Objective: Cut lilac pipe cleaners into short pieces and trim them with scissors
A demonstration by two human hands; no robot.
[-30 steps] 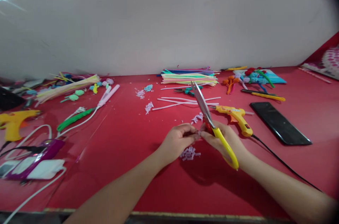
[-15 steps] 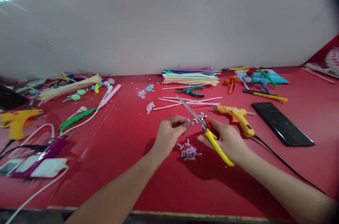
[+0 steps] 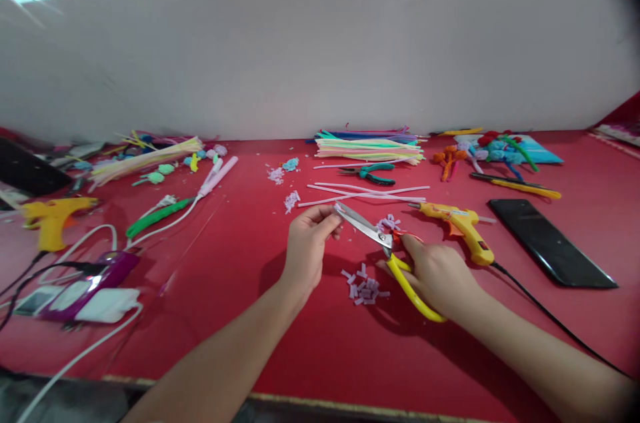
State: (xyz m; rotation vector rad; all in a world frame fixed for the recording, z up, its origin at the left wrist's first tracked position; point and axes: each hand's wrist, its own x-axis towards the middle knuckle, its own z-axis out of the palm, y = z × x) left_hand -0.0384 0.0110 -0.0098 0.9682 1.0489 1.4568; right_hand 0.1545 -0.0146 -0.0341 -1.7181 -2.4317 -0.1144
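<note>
My right hand [image 3: 443,273] grips a pair of scissors [image 3: 364,228] with yellow handles, its blades pointing up and left. At the blade tips, my left hand [image 3: 311,243] pinches a small pale-pink piece that its fingers mostly hide; it looks like the cut bits on the table. A loose pile of short pale-pink pieces [image 3: 366,291] lies below the blades. Another small cluster of pink pieces [image 3: 389,223] sits just behind the scissors. Beyond my hands, several long pink pipe cleaners [image 3: 370,194] lie crossed on the red table [image 3: 220,303].
Teal-handled pliers [image 3: 377,174] lie before a pipe cleaner bundle [image 3: 370,148]. At right are a yellow glue gun [image 3: 463,229] with a cord and a black phone [image 3: 550,243]. At left are another glue gun [image 3: 53,219], a purple power strip [image 3: 113,276] and a pink corded tool [image 3: 219,177].
My left hand has risen slightly and come to the scissor tips with the small piece. The blades have closed together and turned a little flatter. The view has shifted slightly left.
</note>
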